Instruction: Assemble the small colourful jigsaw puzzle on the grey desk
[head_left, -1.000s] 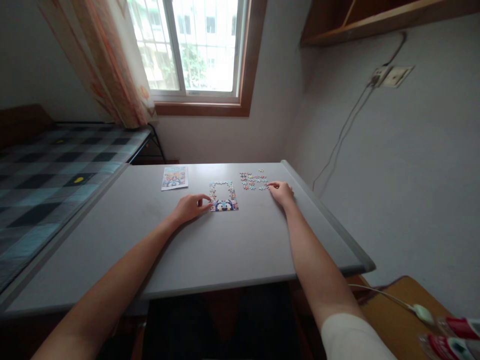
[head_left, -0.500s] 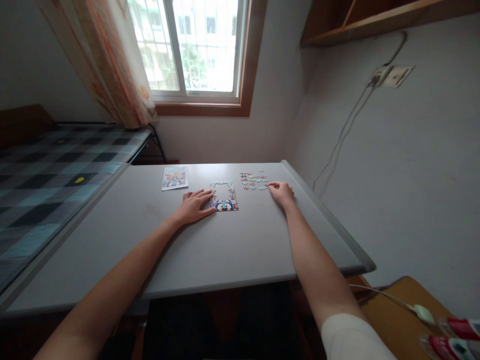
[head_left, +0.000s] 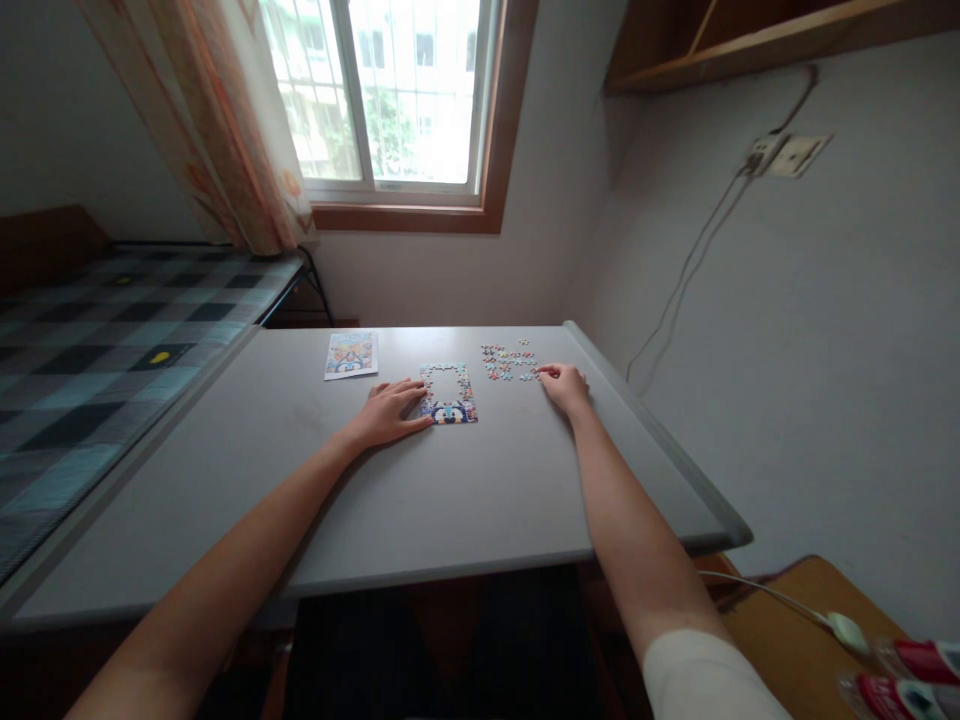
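A partly assembled jigsaw puzzle [head_left: 450, 413] lies flat on the table, its border joined around a bare middle and a dark blue cartoon face along the near edge. My left hand [head_left: 391, 410] rests open, palm down, with its fingertips and thumb on the puzzle's left side. Loose puzzle pieces [head_left: 507, 362] are spread to the right of the puzzle. At their right edge my right hand [head_left: 562, 384] is closed in a pinch, fingertips on a small puzzle piece that they mostly hide.
A printed picture sheet [head_left: 351, 356] lies at the table's back left. The grey table [head_left: 450, 500] has raised side edges. A checked bed [head_left: 150, 310] stands to the left, a wall with cables [head_left: 686, 270] to the right. Red-labelled bottles [head_left: 907, 690] lie at the lower right.
Both hands keep their places, and the puzzle and loose pieces look the same. Only the camera view has shifted very slightly.
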